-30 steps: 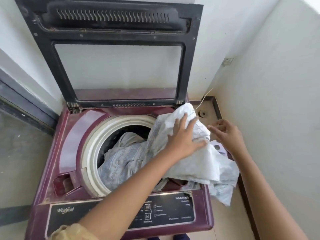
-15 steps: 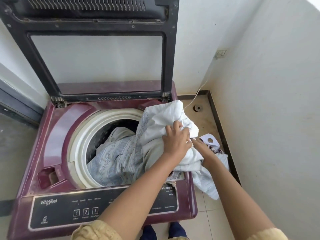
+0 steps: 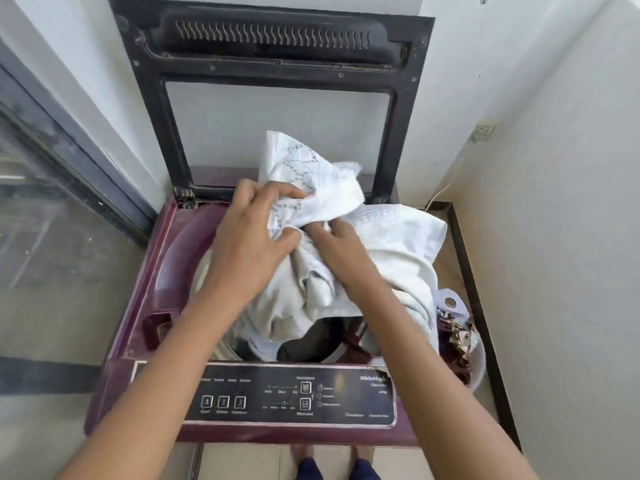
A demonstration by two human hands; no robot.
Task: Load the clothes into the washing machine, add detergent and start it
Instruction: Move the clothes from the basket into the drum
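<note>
cloth: white patterned cloth bunched over the open drum, one part draped across the right rim.
left hand: left hand grips a fold, fingers curled round it.
right hand: right hand digs into the bundle; fingertips buried, seemingly gripping.
washer: maroon washing machine, lid upright.
beside: basket with dark clothes, right of washer.

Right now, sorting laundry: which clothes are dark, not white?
The clothes in the basket right of the machine; both hands grip a white cloth.
</note>
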